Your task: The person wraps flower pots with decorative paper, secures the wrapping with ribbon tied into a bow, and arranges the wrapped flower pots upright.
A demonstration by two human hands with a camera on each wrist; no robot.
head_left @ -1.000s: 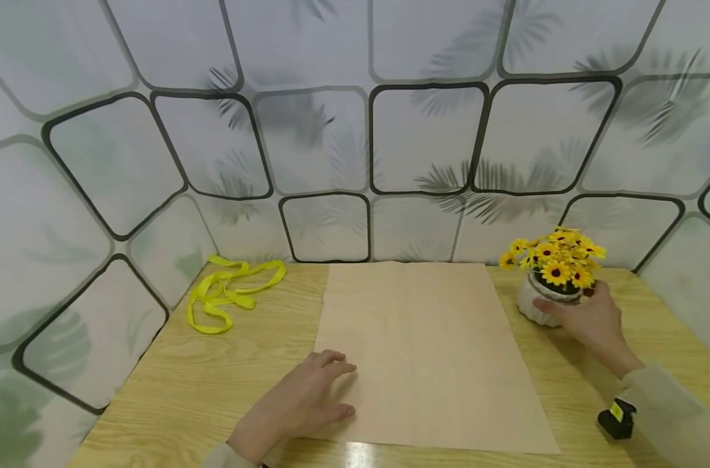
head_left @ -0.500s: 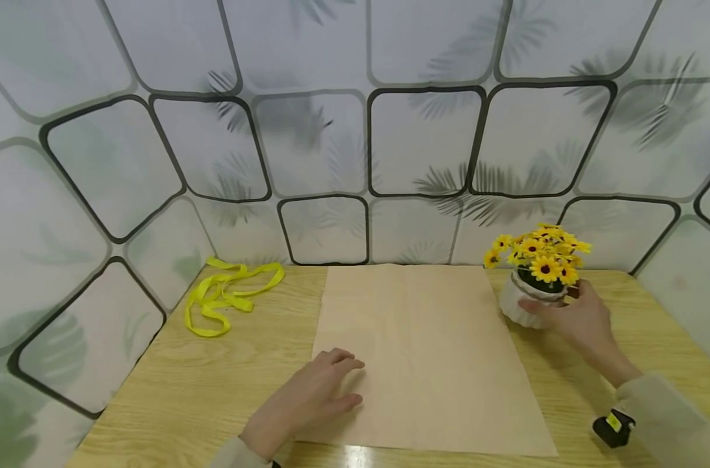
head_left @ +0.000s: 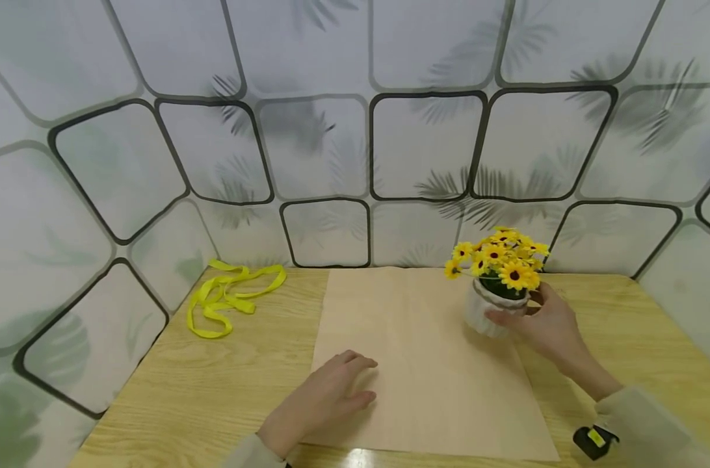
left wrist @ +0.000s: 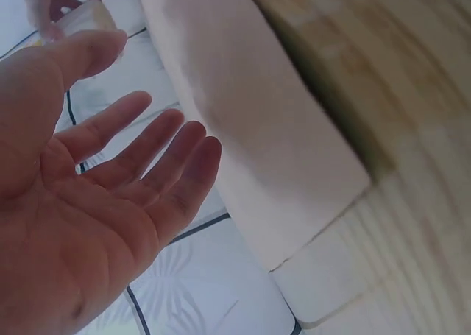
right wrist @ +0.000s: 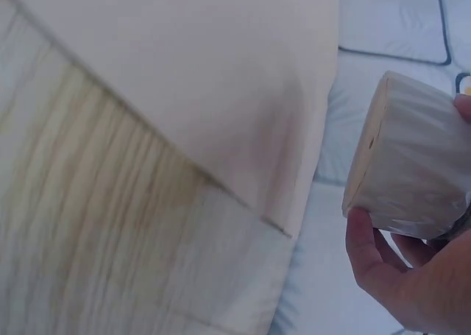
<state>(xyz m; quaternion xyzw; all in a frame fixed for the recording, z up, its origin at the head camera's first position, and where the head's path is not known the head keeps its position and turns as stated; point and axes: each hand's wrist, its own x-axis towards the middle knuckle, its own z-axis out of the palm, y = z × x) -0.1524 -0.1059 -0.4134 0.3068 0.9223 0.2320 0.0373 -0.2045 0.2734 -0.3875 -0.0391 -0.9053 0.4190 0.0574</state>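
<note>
My right hand (head_left: 545,328) grips a white pot (head_left: 486,312) of yellow artificial flowers (head_left: 501,257) round its side. In the head view the pot overlaps the right edge of a large beige paper sheet (head_left: 413,377). Seen from the right wrist, the pot's flat underside (right wrist: 368,143) shows, raised off the paper. My left hand (head_left: 331,396) hovers over the paper's left front part, fingers relaxed and holding nothing. The left wrist view shows its palm (left wrist: 81,224) with loosely bent, spread fingers.
A loose yellow ribbon (head_left: 220,299) lies at the back left of the wooden table (head_left: 226,396). A patterned wall covering (head_left: 425,143) rises behind the table and along its sides. A small black object with a yellow label (head_left: 595,442) is by the right sleeve.
The right hand has carried the flower pot leftward, from the bare table on the right to over the paper's right edge. The left hand has shifted slightly right.
</note>
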